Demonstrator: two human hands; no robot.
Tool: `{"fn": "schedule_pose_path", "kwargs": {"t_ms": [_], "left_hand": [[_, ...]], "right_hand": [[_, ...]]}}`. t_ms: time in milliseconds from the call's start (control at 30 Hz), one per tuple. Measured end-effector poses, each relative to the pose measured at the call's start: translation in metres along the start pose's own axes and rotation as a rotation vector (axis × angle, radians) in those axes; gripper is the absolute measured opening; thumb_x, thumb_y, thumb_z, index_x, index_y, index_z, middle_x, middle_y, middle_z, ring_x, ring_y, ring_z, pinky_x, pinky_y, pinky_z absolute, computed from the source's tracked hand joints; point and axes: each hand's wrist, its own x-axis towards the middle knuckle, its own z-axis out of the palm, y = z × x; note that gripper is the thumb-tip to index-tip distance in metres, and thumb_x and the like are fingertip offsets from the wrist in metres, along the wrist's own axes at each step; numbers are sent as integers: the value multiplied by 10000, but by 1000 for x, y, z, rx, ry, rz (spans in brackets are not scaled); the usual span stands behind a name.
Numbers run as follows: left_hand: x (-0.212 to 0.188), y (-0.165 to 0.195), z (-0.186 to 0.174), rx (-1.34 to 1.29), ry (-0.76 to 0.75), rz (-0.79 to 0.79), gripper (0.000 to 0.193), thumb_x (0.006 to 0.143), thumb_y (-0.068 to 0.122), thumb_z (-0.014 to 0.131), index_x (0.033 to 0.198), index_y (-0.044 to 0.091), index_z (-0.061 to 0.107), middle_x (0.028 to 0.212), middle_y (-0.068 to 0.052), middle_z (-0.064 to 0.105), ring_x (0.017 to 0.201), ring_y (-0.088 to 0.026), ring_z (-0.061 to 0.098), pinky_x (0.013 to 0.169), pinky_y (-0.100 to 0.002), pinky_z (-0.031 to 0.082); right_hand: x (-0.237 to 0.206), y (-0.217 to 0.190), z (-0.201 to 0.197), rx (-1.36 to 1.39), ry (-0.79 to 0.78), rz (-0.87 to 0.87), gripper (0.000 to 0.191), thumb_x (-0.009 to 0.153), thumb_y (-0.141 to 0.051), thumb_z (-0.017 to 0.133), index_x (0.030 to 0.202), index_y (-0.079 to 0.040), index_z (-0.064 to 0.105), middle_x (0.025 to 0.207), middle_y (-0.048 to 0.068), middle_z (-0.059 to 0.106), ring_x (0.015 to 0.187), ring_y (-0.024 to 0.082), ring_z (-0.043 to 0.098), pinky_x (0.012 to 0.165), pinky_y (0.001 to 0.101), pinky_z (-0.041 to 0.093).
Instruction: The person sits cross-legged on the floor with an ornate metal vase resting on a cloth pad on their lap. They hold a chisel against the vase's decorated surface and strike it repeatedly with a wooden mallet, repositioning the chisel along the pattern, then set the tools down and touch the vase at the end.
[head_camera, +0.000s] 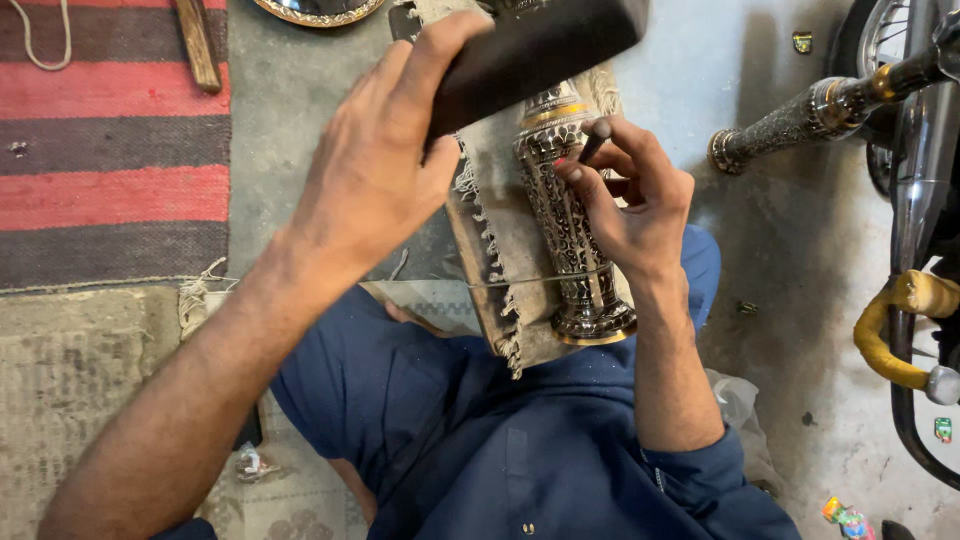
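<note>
Engraved metal vase (570, 225) lies on fringed cloth (500, 190); right hand (635, 205) pinches chisel (594, 141) on it, left hand (375, 170) raised, gripping dark mallet (530, 50).

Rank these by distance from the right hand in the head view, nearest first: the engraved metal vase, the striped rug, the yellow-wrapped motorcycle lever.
1. Engraved metal vase: directly under the right hand, touching its fingers.
2. Yellow-wrapped motorcycle lever: off to that hand's right, at the frame's right edge.
3. Striped rug: far left, beyond the left hand.
</note>
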Motion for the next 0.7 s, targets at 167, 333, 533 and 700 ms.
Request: {"fn": "schedule_pose_path", "kwargs": {"t_ms": [167, 333, 533, 700], "left_hand": [[0, 1, 3, 219, 23, 63, 631, 902, -63, 662, 1475, 175, 548, 985, -122, 552, 1010, -348, 572, 1001, -505, 446], [3, 6, 1, 212, 20, 57, 675, 866, -55, 678, 1484, 178, 540, 1001, -123, 548, 982, -341, 580, 1018, -505, 453], [6, 9, -2, 167, 3, 17, 627, 891, -19, 702, 1460, 164, 511, 1035, -128, 570, 1003, -347, 602, 1028, -520, 458], [6, 8, -1, -150, -9, -55, 647, 893, -41, 668, 1473, 158, 462, 1129, -137, 568, 1086, -357, 586, 1033, -516, 440]], "right_hand": [[3, -3, -1, -34, -10, -19, 363, 1033, 128, 671, 1369, 38, 569, 1074, 115, 759, 1012, 140, 739, 845, 261, 641], [4, -8, -2, -64, -23, 9, 303, 1035, 100, 663, 1321, 31, 591, 1078, 108, 762, 1007, 136, 744, 838, 261, 647], [3, -6, -2, 11, -27, 52, 272, 1057, 83, 669, 1315, 26, 603, 1092, 110, 747, 1035, 143, 738, 877, 274, 639], [3, -5, -1, -1, -12, 65, 317, 1033, 65, 671, 1327, 28, 561, 1062, 88, 754, 1014, 136, 744, 845, 261, 637]]}}
